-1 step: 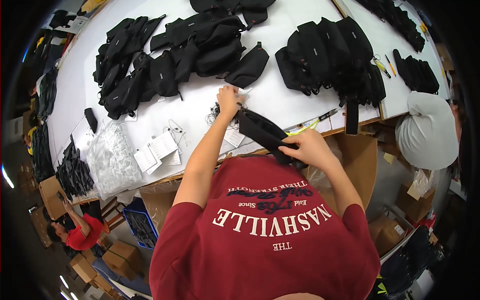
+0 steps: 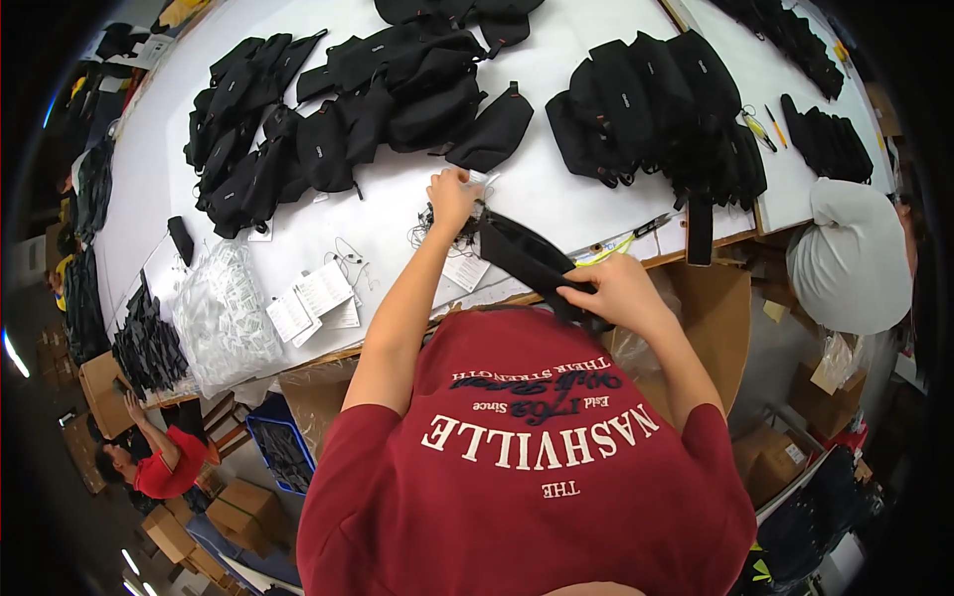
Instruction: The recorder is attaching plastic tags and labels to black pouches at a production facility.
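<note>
Right hand [image 2: 624, 298] pinches one end of a black pouch [image 2: 525, 254] across the surface's [image 2: 566, 214] near edge. Left hand [image 2: 453, 199] is by dark strings [image 2: 465, 237]; grip cannot be told. One pouch in progress; whether heaped pouches [image 2: 432, 111] are finished is unclear.

The tangle of thin black strings [image 2: 466, 235] is partly hidden by the left hand [image 2: 454, 202]. The near end of the held black fabric pouch [image 2: 524, 255] is partly covered by the right hand [image 2: 623, 293]. The farthest black pouches [image 2: 437, 10] are cut off by the top edge. Print on the white paper cards [image 2: 310, 298] cannot be read.
</note>
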Tool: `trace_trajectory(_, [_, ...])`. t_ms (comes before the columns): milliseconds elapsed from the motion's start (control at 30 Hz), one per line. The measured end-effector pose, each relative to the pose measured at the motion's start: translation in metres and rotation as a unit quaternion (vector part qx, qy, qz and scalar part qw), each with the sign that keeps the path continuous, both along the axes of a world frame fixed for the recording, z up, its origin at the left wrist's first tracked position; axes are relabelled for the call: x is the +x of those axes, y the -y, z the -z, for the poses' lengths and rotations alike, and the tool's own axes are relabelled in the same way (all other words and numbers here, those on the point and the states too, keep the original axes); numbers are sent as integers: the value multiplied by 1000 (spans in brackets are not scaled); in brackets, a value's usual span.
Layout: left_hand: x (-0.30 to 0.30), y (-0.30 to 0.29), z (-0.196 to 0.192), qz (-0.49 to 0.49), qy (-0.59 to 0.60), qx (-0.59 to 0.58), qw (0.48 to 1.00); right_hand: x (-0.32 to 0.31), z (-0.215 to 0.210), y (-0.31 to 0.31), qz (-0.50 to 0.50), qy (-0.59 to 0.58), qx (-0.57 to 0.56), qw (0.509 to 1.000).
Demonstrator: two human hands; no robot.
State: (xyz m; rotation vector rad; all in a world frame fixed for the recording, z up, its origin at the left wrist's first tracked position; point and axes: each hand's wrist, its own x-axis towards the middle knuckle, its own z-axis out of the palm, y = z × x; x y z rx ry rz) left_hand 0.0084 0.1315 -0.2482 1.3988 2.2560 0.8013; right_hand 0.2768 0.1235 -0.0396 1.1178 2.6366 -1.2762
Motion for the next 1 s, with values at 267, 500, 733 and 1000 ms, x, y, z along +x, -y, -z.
trace_trajectory(267, [9, 38, -178, 117, 83, 255, 956, -19, -8, -14, -15, 16, 144, 989])
trace_trajectory(500, [-15, 76, -187, 45, 207, 222, 952, -57, -35, -17, -44, -88, 100, 990])
trace_trajectory(733, [-39, 97, -183, -1, 610, 215, 763, -81, -41, 17, 134, -212, 55, 967])
trace_trajectory(1000, [-55, 98, -222, 51, 581, 240, 776, -77, -40, 8, 39, -305, 279, 910])
